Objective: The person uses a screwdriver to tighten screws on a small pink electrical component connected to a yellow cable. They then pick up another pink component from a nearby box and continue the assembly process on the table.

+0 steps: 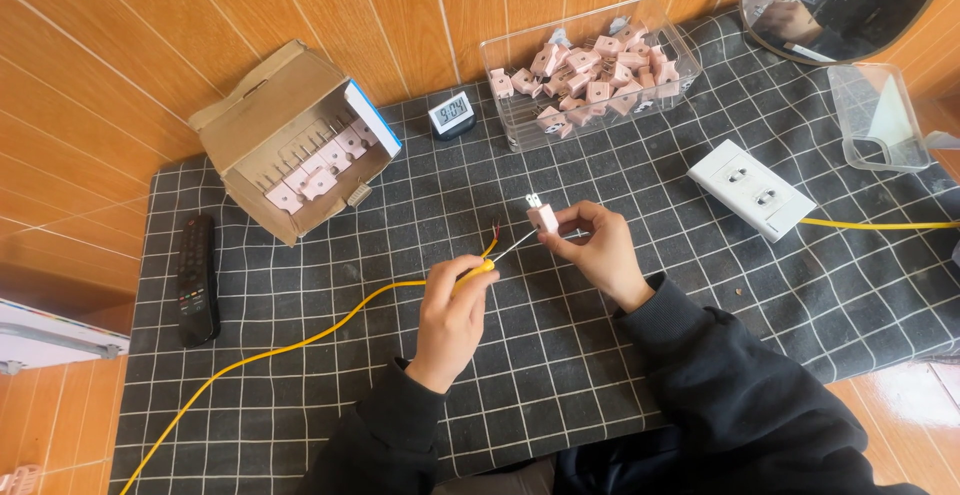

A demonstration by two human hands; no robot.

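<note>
Working over a dark grid-patterned mat (300, 355), I have an open cardboard box (290, 135) of pink plugs at far left and a clear tray (680, 50) of more pink plugs against the wall. A white socket block (750, 190) lies to my right, a black remote (197, 280) to my left. My right hand (600, 250) pinches a small pink plug (543, 217), prongs up, above the mat's middle. My left hand (450, 310), fingers closed, grips a yellow-handled screwdriver (490, 260), its tip at the plug, beside a yellow cable (300, 340).
</note>
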